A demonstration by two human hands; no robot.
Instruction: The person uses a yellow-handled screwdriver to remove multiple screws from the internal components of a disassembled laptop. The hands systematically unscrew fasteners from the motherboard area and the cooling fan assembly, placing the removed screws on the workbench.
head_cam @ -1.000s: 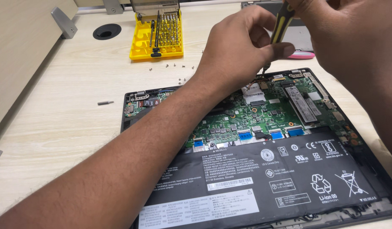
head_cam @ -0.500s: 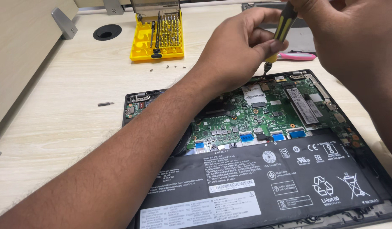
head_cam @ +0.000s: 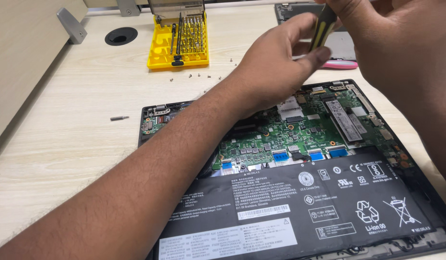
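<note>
The screwdriver (head_cam: pixel 324 30) has a yellow and black handle, and its long axis stands almost upright, leaning a little toward 1 o'clock. Only the handle shows; the tip is hidden behind the fingers, so I cannot tell where it points exactly. The left hand (head_cam: pixel 280 67) pinches the lower part of the handle with its fingertips. The right hand (head_cam: pixel 401 53) closes around the upper part, at 3 o'clock from the left hand. So both hands are grasping the same tool, above the far edge of the open laptop (head_cam: pixel 300 178).

The laptop lies flat on the counter (head_cam: pixel 64 144), which is pale wood with a fine grain. Inside it there is a green circuit board (head_cam: pixel 300 135) with small blue connectors, and a wide flat black battery (head_cam: pixel 300 212) at 6 o'clock from the board. At 11 o'clock from the left hand stands a yellow plastic bit case (head_cam: pixel 178 41) with many metal bits. Small loose screws (head_cam: pixel 199 75) lie near it. One single bit (head_cam: pixel 119 117) lies at 9 o'clock from the laptop. A pink flat tool (head_cam: pixel 339 64) lies under the right hand.
</note>
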